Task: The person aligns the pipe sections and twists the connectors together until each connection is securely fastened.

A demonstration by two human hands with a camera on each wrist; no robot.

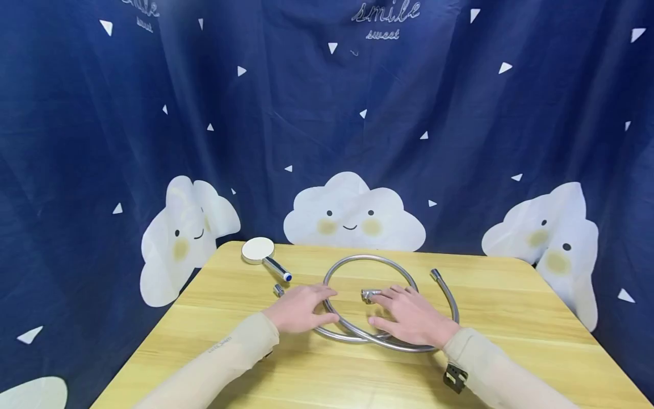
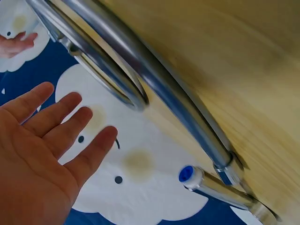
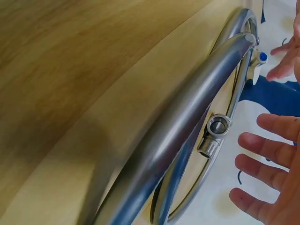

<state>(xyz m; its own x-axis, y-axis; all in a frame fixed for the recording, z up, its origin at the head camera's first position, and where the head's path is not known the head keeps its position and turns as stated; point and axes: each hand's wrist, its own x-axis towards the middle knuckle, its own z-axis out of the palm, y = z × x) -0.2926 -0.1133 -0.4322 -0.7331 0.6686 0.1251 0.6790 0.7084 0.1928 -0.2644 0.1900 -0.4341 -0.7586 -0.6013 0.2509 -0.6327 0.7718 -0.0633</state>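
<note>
As hose point(image 2: 145, 63) loops: both ends point(image 1: 435, 275) point away
Shower head point(image 1: 258, 249): handle point(image 1: 276, 268) slants right, nearer
Left hand point(image 1: 301, 308), right hand point(image 1: 415, 318): fingers spread

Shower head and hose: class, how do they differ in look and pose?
The shower head has a round white face; the hose is a long grey tube. The shower head's handle is straight; the hose lies looped. Both lie on the table and have shiny silvery parts.
</note>
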